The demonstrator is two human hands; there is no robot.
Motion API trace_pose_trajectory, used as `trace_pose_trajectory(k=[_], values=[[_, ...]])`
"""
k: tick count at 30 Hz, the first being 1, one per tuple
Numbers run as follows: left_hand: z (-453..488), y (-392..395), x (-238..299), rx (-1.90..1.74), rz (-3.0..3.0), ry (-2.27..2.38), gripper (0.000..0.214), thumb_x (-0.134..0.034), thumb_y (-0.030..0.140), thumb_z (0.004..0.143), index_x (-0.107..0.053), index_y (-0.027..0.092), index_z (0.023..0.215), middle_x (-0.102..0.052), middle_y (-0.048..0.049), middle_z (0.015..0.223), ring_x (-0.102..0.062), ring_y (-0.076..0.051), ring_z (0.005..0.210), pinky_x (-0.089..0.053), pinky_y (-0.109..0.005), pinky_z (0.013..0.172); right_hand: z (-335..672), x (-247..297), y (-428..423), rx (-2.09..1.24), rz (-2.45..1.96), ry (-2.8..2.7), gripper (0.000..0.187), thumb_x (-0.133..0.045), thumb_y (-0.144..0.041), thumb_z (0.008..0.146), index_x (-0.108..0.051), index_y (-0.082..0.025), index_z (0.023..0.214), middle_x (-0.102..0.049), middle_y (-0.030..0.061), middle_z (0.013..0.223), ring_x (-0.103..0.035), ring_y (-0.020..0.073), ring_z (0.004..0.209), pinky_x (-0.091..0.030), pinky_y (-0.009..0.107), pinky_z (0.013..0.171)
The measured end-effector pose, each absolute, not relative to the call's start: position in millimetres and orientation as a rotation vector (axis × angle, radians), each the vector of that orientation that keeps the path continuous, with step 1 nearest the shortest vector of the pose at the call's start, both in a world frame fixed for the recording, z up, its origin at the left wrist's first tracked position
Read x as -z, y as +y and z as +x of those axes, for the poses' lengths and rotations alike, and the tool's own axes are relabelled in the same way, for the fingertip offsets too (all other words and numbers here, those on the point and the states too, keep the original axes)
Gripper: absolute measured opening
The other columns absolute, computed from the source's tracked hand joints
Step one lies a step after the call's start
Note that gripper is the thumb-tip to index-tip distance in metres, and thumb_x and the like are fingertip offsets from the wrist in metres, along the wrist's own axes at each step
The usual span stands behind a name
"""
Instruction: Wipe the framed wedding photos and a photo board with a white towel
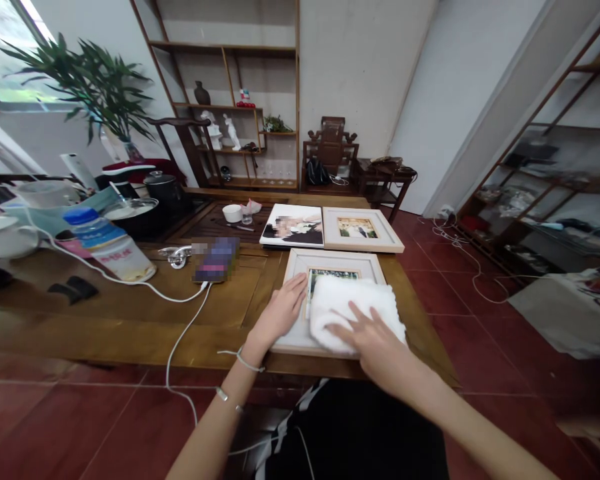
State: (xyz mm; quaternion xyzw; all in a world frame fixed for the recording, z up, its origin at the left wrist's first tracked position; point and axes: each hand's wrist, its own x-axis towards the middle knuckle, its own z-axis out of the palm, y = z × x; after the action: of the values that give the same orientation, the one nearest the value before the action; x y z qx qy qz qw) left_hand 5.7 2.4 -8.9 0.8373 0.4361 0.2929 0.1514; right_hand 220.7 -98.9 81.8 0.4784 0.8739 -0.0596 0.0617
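Observation:
A light wooden picture frame (300, 261) lies flat at the near edge of the wooden table (130, 313). My left hand (279, 311) rests flat on the frame's left side, fingers stretched out. My right hand (370, 335) presses flat on a folded white cloth (353, 300) that covers the frame's lower right part. The photo in the frame shows only above the cloth.
Behind lie a second framed picture (362, 229) and an unframed photo print (294, 225). A phone (216, 259) on a white cable, a plastic bottle (111, 247) lying tilted, bowls and pots fill the table's left. Shelves stand at the back and right.

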Motion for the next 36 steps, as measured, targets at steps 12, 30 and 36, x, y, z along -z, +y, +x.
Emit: trace_pose_trajectory(k=[12, 30, 36], values=[[5.1, 4.1, 9.2, -0.827, 2.389, 1.264, 0.043, -0.035, 0.024, 0.098, -0.043, 0.016, 0.139, -0.044, -0.0119, 0.145, -0.038, -0.022, 0.137, -0.032, -0.045, 0.113, 220.9, -68.7, -15.1, -0.146, 1.56, 2.594, 0.088, -0.031, 0.014, 0.063, -0.046, -0.03, 0.138, -0.029, -0.0004, 0.153, -0.017, 0.0428, 0.139, -0.025, 0.075, 0.098], [5.4, 1.5, 4.4, -0.817, 2.409, 1.246, 0.043, -0.034, 0.022, 0.097, -0.044, 0.016, 0.139, -0.043, -0.0119, 0.146, -0.038, -0.022, 0.137, -0.034, -0.044, 0.112, 224.9, -58.7, -21.8, -0.172, 1.578, 2.648, 0.088, -0.035, 0.011, 0.063, -0.041, -0.027, 0.142, -0.026, 0.0013, 0.155, -0.012, 0.0388, 0.141, -0.021, 0.07, 0.105], [5.4, 2.0, 4.6, -0.867, 2.377, 1.233, 0.043, -0.032, 0.02, 0.097, -0.044, 0.018, 0.138, -0.045, -0.012, 0.145, -0.039, -0.022, 0.136, -0.035, -0.046, 0.111, 216.3, -59.8, 8.9, -0.211, 1.55, 2.625, 0.083, -0.035, 0.01, 0.068, -0.044, -0.029, 0.14, -0.024, 0.001, 0.155, -0.01, 0.0423, 0.141, -0.02, 0.075, 0.1]])
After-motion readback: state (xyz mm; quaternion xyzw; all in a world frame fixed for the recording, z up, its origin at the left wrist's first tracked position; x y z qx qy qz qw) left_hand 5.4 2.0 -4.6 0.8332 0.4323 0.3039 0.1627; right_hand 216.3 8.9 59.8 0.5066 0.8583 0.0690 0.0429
